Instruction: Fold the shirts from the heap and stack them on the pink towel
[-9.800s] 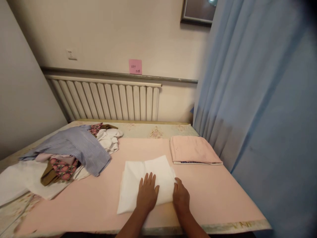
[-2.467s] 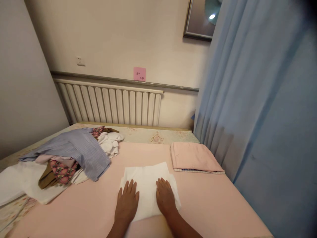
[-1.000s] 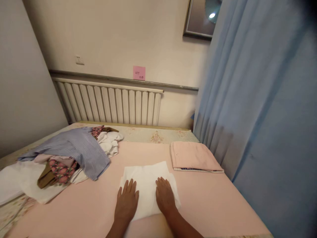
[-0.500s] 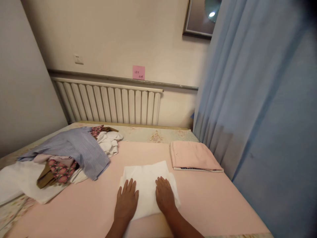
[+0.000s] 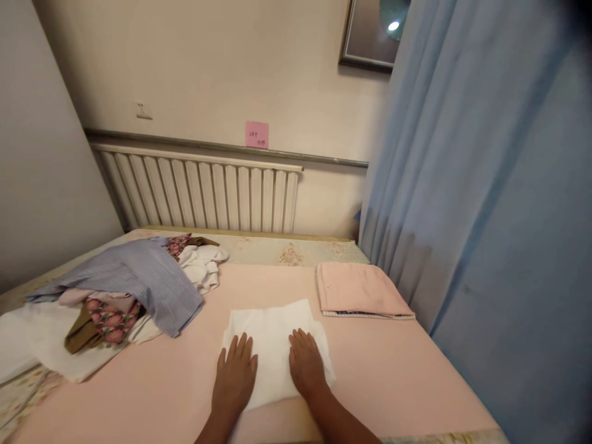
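A folded white cloth (image 5: 272,351) lies on the pink sheet (image 5: 161,382) in front of me. My left hand (image 5: 235,373) rests palm down on its left edge, fingers stretched out and a little apart. On its right part my right hand (image 5: 308,364) lies flat too, fingers extended and pointing away from me. Neither hand grips the cloth. To the right and farther back sits a folded pink cloth (image 5: 363,288), with a striped or checked layer showing along its near edge.
Loose clothes form a heap at left, with a blue striped garment (image 5: 139,271) on top and a white piece (image 5: 60,345) below. A blue curtain (image 5: 485,216) hangs along the right side. Behind the bed stands a white radiator (image 5: 198,191), with a pink note (image 5: 257,134) above it.
Both hands stay in nearly the same place on the white cloth. The whole view has shifted very slightly; nothing else has visibly moved.
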Motion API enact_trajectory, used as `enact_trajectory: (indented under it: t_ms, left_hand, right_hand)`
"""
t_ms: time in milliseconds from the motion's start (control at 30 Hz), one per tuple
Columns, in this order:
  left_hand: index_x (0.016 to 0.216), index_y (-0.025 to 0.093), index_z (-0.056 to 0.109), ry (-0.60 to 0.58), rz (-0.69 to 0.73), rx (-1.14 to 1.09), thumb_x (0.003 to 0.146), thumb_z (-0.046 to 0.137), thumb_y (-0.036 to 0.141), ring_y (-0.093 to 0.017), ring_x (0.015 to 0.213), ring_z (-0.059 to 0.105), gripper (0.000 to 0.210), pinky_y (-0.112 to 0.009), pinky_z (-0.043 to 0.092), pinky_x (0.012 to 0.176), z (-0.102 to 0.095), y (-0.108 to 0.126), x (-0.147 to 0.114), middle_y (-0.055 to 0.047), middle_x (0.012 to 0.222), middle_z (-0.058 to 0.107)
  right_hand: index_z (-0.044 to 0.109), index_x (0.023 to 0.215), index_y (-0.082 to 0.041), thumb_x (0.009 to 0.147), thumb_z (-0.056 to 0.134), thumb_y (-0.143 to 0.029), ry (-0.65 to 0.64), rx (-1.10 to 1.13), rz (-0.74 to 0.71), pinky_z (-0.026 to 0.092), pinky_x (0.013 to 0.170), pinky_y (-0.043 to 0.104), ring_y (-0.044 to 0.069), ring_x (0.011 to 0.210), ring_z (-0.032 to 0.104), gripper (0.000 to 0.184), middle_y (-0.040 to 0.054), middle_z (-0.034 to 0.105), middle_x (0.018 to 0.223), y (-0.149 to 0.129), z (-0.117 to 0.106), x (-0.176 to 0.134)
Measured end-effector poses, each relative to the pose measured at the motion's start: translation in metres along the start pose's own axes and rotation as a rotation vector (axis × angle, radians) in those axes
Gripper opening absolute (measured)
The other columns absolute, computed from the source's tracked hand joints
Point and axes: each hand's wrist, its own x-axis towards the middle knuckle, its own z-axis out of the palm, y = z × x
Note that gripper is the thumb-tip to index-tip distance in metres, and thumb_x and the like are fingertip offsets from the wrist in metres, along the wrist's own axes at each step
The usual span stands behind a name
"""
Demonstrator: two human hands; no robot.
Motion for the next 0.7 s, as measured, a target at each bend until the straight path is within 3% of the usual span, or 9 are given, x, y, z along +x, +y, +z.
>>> enact_trajectory:
  t_ms: [233, 333, 467, 700]
  left_hand:
    - [0.133, 0.015, 0.053, -0.02, -0.057, 0.039, 0.09, 0.033, 0.024, -0.03, 0.138, 0.032, 0.049, -0.057, 0.02, 0.11, -0.002, 0.019, 0.011, -0.01, 0.145, 0.045]
    - [0.136, 0.016, 0.05, 0.012, 0.053, -0.013, 0.09, 0.034, 0.023, -0.028, 0.139, 0.031, 0.049, -0.052, 0.022, 0.112, 0.003, 0.042, 0.018, -0.01, 0.147, 0.043]
    - [0.136, 0.022, 0.049, -0.037, 0.153, -0.098, 0.092, 0.035, 0.028, -0.026, 0.138, 0.033, 0.046, -0.05, 0.026, 0.111, 0.014, 0.066, 0.026, -0.007, 0.147, 0.043]
    - [0.139, 0.023, 0.045, -0.053, 0.204, -0.116, 0.095, 0.03, 0.036, -0.029, 0.139, 0.03, 0.048, -0.054, 0.023, 0.112, 0.018, 0.062, 0.038, -0.005, 0.149, 0.039]
  right_hand:
    - [0.064, 0.116, -0.018, 0.089, 0.041, -0.012, 0.005, -0.011, -0.01, 0.032, 0.111, 0.044, 0.022, 0.125, 0.05, 0.036, 0.0077, 0.063, 0.125, -0.001, -0.001, 0.001]
    - [0.064, 0.117, -0.018, 0.089, 0.041, -0.011, 0.01, -0.017, -0.025, 0.032, 0.111, 0.045, 0.023, 0.125, 0.049, 0.037, 0.0079, 0.063, 0.125, 0.0, -0.001, 0.001]
    - [0.063, 0.119, -0.017, 0.089, 0.043, -0.013, -0.003, -0.019, -0.029, 0.029, 0.112, 0.045, 0.023, 0.127, 0.048, 0.036, 0.0081, 0.062, 0.127, 0.001, 0.0, 0.0]
    - [0.062, 0.12, -0.019, 0.089, 0.044, -0.014, -0.055, -0.028, 0.01, 0.026, 0.114, 0.043, 0.021, 0.13, 0.045, 0.036, 0.0068, 0.06, 0.129, 0.001, 0.0, 0.002]
